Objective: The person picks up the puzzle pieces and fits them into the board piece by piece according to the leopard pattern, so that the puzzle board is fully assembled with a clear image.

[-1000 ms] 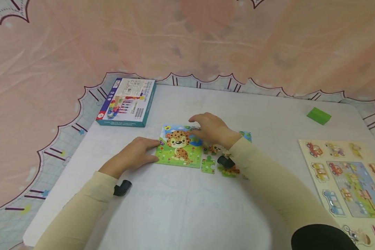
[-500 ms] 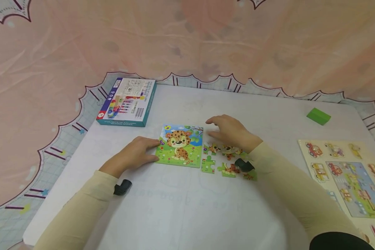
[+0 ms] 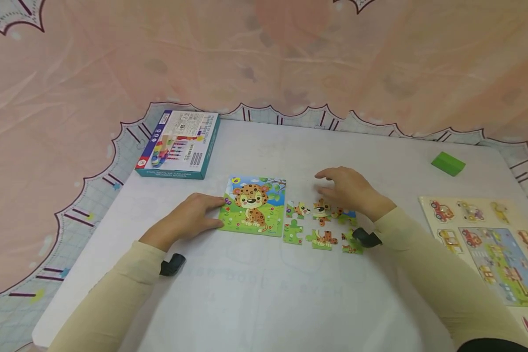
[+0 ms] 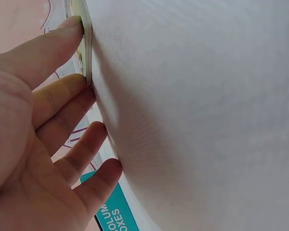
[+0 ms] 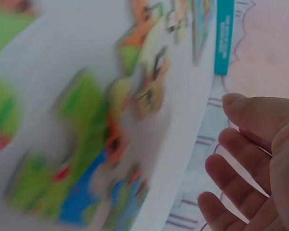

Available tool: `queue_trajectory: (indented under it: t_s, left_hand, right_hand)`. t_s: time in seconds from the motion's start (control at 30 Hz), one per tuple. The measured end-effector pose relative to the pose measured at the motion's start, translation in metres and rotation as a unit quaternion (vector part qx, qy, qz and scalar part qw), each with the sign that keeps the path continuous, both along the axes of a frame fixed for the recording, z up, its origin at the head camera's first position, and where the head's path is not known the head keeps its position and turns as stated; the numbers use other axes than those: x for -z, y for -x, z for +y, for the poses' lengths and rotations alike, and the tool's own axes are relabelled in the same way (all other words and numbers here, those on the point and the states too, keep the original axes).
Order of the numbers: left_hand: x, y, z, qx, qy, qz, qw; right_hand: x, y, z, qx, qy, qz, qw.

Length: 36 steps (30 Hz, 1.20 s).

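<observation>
A square leopard picture board (image 3: 252,205) lies flat on the white table. My left hand (image 3: 187,218) touches its left edge, thumb and fingers spread along it; in the left wrist view the thumb (image 4: 48,50) and fingertips meet the edge of the board (image 4: 88,53). Just right of the board lie several loose jigsaw pieces, among them a green corner piece (image 3: 293,233), a leopard-face piece (image 3: 321,209) and a leopard-body piece (image 3: 323,239). My right hand (image 3: 349,188) hovers over the back of this group with relaxed fingers and nothing in them, hiding part of it.
A teal-edged box (image 3: 178,144) lies at the back left of the table (image 3: 246,298). At the back right is a green block (image 3: 449,164). A vehicle puzzle board (image 3: 479,215) lies at the right, beyond my right forearm. A patterned curtain hangs behind.
My right hand has moved right, from over the board's upper right corner to over the loose pieces, uncovering that corner and several pieces. My left hand stays at the board's left edge.
</observation>
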<state>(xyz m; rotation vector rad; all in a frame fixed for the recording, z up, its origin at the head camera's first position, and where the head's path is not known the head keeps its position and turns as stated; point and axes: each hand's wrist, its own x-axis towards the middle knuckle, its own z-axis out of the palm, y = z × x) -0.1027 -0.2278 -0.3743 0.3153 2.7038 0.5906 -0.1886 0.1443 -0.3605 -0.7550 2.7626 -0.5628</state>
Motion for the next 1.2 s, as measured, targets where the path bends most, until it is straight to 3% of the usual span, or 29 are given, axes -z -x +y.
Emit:
queue_trajectory:
  t_s: [0.53,0.8,1.2]
  left_hand:
    - [-0.002,0.0,0.0,-0.004,0.001,-0.004,1.0]
    - [-0.002,-0.002,0.001,-0.004,0.002,-0.004,1.0]
    - [-0.001,-0.002,0.0,-0.001,0.002,0.003,1.0]
  right_hand:
    - [0.016,0.0,0.043,0.034,-0.05,-0.01,0.998]
    - [0.02,-0.003,0.055,0.048,-0.037,-0.03,0.998]
    - [0.021,-0.002,0.063,0.049,-0.033,-0.023,0.998]
